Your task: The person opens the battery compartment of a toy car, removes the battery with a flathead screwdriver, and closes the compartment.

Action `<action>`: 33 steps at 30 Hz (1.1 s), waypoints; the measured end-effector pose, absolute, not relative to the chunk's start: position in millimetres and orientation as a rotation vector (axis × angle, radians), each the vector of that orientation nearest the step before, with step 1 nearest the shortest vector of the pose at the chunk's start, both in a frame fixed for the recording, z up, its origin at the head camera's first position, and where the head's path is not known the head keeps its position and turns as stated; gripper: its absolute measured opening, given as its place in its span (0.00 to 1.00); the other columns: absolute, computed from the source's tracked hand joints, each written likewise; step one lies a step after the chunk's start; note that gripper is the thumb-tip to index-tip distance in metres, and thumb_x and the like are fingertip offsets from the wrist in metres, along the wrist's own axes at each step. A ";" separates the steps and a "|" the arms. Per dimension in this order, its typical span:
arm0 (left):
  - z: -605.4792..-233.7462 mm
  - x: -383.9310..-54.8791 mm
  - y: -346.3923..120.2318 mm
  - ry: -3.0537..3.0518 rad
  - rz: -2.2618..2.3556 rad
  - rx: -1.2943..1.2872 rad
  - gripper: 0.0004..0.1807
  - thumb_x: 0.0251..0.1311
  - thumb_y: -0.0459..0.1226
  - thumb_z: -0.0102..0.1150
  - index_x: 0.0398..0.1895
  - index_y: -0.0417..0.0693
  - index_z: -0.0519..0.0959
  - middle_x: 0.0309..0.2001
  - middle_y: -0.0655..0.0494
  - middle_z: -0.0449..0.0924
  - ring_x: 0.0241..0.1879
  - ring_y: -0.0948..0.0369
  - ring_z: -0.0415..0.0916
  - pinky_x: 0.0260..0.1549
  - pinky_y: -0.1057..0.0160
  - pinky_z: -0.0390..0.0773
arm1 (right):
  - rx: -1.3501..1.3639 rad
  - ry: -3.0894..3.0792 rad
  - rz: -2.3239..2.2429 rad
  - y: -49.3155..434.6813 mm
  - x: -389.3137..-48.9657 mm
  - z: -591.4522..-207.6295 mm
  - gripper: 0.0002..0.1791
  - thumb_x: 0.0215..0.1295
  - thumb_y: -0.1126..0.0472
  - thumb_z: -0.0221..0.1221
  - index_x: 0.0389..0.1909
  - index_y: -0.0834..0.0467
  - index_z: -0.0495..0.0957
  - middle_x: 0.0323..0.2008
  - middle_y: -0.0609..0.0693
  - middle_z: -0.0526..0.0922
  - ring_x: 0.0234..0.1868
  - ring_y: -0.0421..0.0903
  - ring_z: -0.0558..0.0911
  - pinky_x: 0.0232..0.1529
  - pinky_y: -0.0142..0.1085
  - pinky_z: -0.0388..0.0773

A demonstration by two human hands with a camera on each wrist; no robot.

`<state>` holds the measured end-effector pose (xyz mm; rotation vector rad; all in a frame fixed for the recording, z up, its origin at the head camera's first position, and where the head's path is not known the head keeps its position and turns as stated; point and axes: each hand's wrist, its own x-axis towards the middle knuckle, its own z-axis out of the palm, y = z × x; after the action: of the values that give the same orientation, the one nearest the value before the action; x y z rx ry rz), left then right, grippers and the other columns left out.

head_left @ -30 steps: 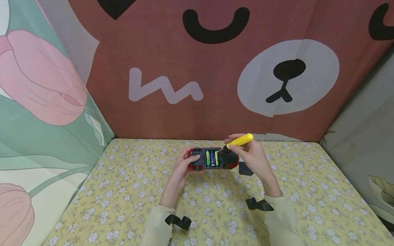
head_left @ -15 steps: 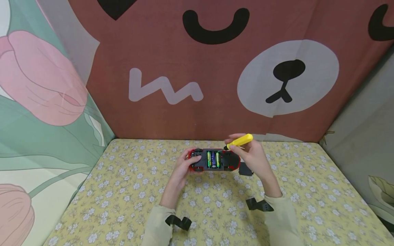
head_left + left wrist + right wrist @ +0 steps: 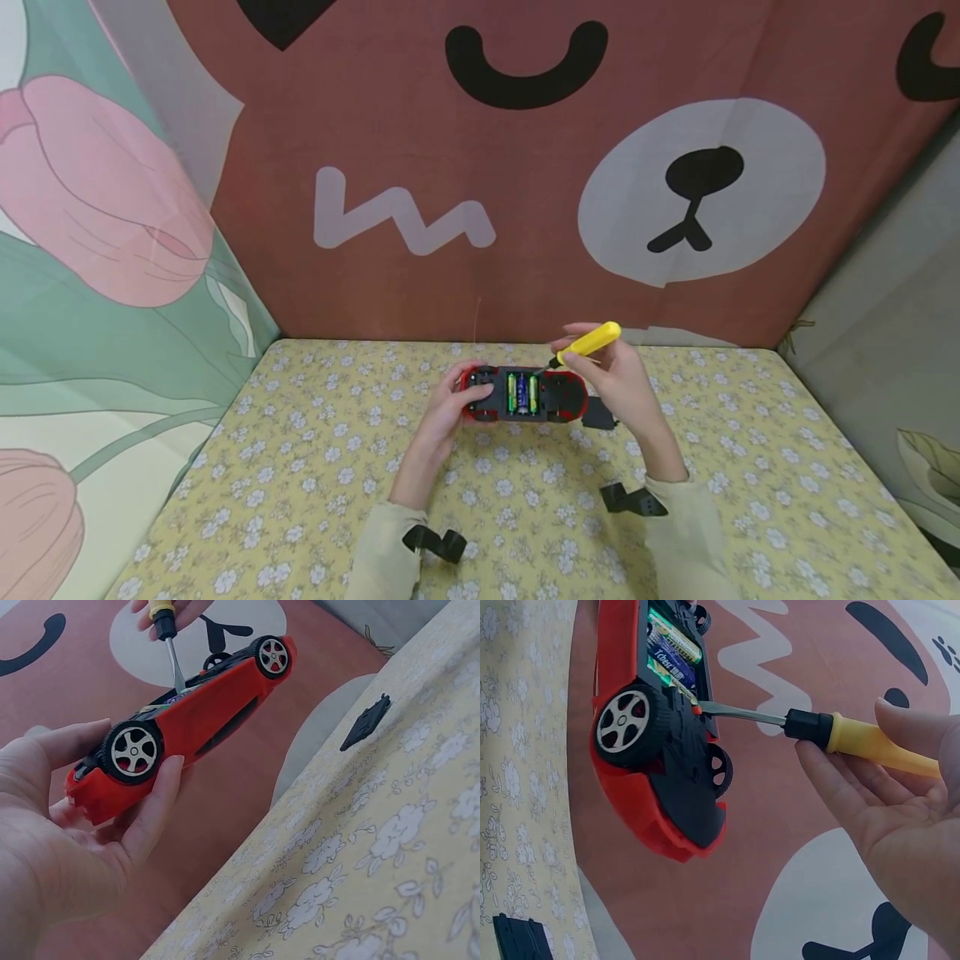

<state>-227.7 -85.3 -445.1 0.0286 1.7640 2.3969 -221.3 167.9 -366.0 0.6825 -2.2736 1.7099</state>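
A red toy car (image 3: 217, 712) is held up off the table with its black underside (image 3: 564, 395) facing up. My left hand (image 3: 446, 408) grips one end of it, thumb over the underside. Three batteries (image 3: 671, 656), green and purple, sit in the uncovered compartment. My right hand (image 3: 617, 379) holds a yellow-handled screwdriver (image 3: 592, 340). In the right wrist view the screwdriver's flat metal tip (image 3: 709, 708) is at the end of the outer green battery, at the compartment's edge. The car's hidden side and the fingers under it cannot be seen from the head.
A black battery cover (image 3: 598, 412) lies on the flowered tablecloth (image 3: 517, 500), just right of the car. Behind the table hangs a brown bear-print cloth (image 3: 405, 283). Black wrist mounts (image 3: 435, 543) are strapped to both sleeves.
The car has shifted slightly right and toward the body in my left hand. The screwdriver stays at the compartment, its handle moved only a little.
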 end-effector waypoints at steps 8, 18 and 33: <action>-445.0 -225.8 -84.9 1.813 2.368 0.040 0.24 0.64 0.31 0.66 0.64 0.49 0.78 0.62 0.43 0.76 0.47 0.52 0.84 0.36 0.54 0.88 | 0.669 -2.293 1.703 169.0 -222.6 -366.0 0.16 0.75 0.69 0.60 0.59 0.68 0.75 0.50 0.64 0.86 0.52 0.48 0.86 0.52 0.29 0.81; -446.6 -227.0 -84.7 1.868 2.323 0.080 0.28 0.62 0.31 0.66 0.66 0.42 0.75 0.59 0.44 0.78 0.47 0.53 0.83 0.36 0.57 0.87 | 0.578 -2.319 1.744 170.5 -223.2 -366.1 0.17 0.76 0.66 0.59 0.60 0.69 0.73 0.51 0.67 0.85 0.49 0.49 0.87 0.50 0.30 0.83; -444.0 -226.0 -84.1 1.869 2.297 0.074 0.28 0.63 0.31 0.66 0.67 0.44 0.75 0.61 0.43 0.77 0.47 0.54 0.83 0.37 0.58 0.86 | 0.319 -2.321 1.781 168.9 -225.9 -367.6 0.19 0.77 0.60 0.60 0.59 0.70 0.74 0.50 0.68 0.84 0.42 0.34 0.86 0.43 0.34 0.86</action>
<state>-226.0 -84.1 -444.0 0.0741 1.8692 2.2965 -225.9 168.9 -367.6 0.3192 -2.3213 1.7810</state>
